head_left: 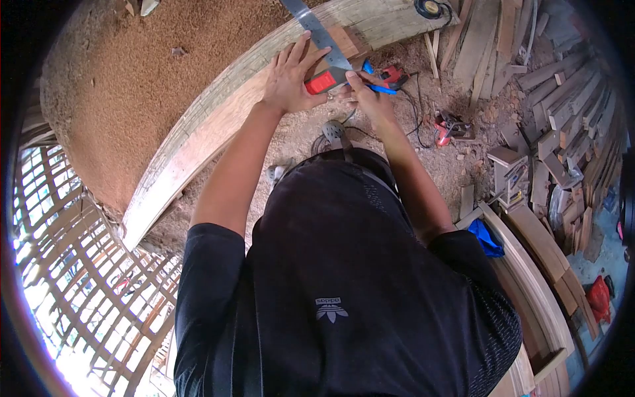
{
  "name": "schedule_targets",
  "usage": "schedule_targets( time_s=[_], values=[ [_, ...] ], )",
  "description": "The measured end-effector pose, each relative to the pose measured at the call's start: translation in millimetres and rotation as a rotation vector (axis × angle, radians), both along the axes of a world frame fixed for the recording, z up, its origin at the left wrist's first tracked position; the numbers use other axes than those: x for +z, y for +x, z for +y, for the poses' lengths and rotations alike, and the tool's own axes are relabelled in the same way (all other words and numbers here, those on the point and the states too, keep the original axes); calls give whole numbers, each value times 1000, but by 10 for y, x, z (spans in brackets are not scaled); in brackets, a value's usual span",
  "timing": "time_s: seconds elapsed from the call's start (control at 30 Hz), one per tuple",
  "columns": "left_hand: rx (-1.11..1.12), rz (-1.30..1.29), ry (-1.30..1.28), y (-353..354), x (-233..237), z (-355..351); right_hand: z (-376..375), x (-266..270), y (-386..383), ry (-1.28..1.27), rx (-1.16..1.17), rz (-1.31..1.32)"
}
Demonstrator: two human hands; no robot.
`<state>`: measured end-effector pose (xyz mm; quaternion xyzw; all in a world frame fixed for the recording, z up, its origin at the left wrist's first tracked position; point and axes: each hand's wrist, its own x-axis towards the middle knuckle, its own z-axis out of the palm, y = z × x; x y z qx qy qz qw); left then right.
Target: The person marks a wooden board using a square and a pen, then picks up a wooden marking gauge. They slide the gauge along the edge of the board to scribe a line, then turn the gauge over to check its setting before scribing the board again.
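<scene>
My left hand (288, 78) presses a try square against a short wooden block (345, 44) on a long pale beam, fingers spread over its edge and the thumb along its handle. The try square has a steel blade (313, 25) and a red-and-grey handle (322, 82). Close to the handle's right end, my right hand (372, 100) pinches a slim blue pen (383, 89). Its tip is hidden by my fingers.
The beam (192, 135) lies against a sawdust heap (126, 92). A red power tool (391, 75) with a black cord and a red-and-black tool (450, 128) rest on the ground. Stacked offcuts (562, 112) fill the right; a wooden lattice (73, 251) stands left.
</scene>
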<state>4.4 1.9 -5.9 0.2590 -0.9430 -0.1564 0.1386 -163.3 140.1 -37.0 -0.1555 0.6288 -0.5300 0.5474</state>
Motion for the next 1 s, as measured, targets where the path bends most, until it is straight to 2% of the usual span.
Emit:
schedule_targets(
  time_s=[0.03, 0.1, 0.13, 0.2, 0.23, 0.3, 0.33, 0.37, 0.47, 0.7, 0.8, 0.9, 1.0],
  values=[
    [2, 0, 0, 0, -5, 1, 15, -106, -47, 0, 2, 0],
    [10, -33, -5, -5, -15, -16, 25, -324, -202, -81, -94, 198],
    [14, -32, -6, -3, -20, -19, 33, -301, -283, -82, -90, 199],
    [13, -26, 1, 3, -30, -16, 26, -217, -420, -287, -244, 462],
    [16, -25, 1, 1, -26, -13, -25, -102, -423, -288, -241, 462],
    [12, -21, -2, -2, -19, -15, -138, 107, -433, -530, -242, 697],
    [13, -19, -3, 0, -25, -14, -109, 157, -484, -466, -71, 604],
    [17, -21, 1, 0, -30, -13, -137, 142, -512, -469, -71, 606],
    [18, -23, 10, -3, -14, -14, -231, 254, -545, -478, 164, 918],
    [13, -4, 21, -1, -9, -9, -281, 324, -566, -389, 265, 877],
    [11, 4, 13, -3, -9, -12, -335, 288, -577, -454, 239, 973],
    [30, -30, 4, -12, -6, -6, -369, 403, -621, -379, 315, 896],
    [43, -42, 24, -14, 14, 5, -350, 475, -697, -393, 438, 998]
  ],
)
